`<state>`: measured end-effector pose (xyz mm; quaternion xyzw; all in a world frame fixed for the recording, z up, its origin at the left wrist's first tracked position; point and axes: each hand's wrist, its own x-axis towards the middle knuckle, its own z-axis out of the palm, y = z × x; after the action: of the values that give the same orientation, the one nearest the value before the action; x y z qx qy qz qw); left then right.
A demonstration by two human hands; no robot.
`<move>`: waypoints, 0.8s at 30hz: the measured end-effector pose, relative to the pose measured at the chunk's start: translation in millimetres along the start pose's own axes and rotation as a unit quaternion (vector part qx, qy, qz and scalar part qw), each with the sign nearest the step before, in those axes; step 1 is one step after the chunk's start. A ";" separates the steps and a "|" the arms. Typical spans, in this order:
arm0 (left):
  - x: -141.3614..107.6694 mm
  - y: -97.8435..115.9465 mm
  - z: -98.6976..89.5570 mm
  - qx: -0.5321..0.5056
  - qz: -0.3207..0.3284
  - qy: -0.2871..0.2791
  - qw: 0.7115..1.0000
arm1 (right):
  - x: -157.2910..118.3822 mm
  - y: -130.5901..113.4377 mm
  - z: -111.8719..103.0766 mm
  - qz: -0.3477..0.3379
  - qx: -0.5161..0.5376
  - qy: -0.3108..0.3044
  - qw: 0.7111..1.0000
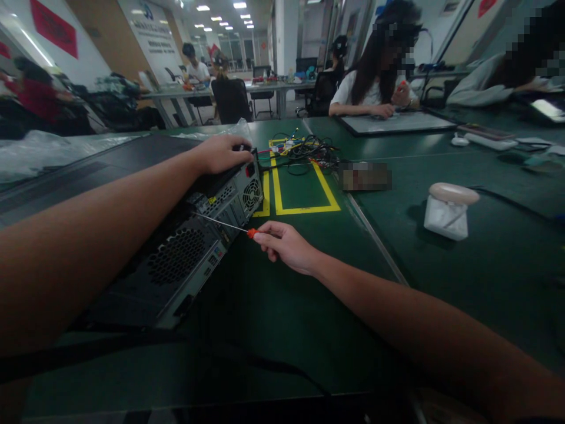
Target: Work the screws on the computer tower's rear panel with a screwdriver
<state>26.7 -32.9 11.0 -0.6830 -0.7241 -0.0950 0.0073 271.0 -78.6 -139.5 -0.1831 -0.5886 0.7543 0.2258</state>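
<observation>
A black desktop computer case [132, 171] lies on the green table, its metal rear panel with fan grille and ports turned toward me. My left hand [227, 154] lies over the top at the far rear corner, its fingers curled round the edge. Between the fingers of my right hand [285, 244] is the orange handle of a screwdriver [220, 223]. Its long thin shaft points left, and the tip meets the rear panel near the slot covers. Whether the tip sits in a screw is too small to tell.
Tangled cables [313, 150] lie beyond the case by yellow tape [309, 210]. To the right are a blurred-out box [365, 176] and a white block-like object [446, 215]. Clear plastic wrap [48, 154] lies behind the case. Across the table a person [375, 76] works at a flat panel [397, 122].
</observation>
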 end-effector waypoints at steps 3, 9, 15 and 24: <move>0.7 -1.5 0.4 -0.002 0.002 0.001 1.000 | -1.0 -2.7 0.6 0.018 0.003 0.003 1.000; 2.3 -3.4 2.5 -0.008 0.000 0.012 1.000 | -2.0 -4.5 1.7 0.032 0.006 0.001 0.999; 1.3 -1.4 1.2 -0.008 0.002 0.004 1.000 | -2.3 -5.3 0.9 0.034 0.002 -0.004 0.999; 0.6 0.0 0.8 -0.003 -0.006 0.001 1.000 | -2.3 -6.1 2.1 0.035 0.010 -0.014 0.999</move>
<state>26.8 -32.1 10.3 -0.6789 -0.7276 -0.0982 0.0051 272.5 -80.4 -133.1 -0.1911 -0.5775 0.7700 0.1929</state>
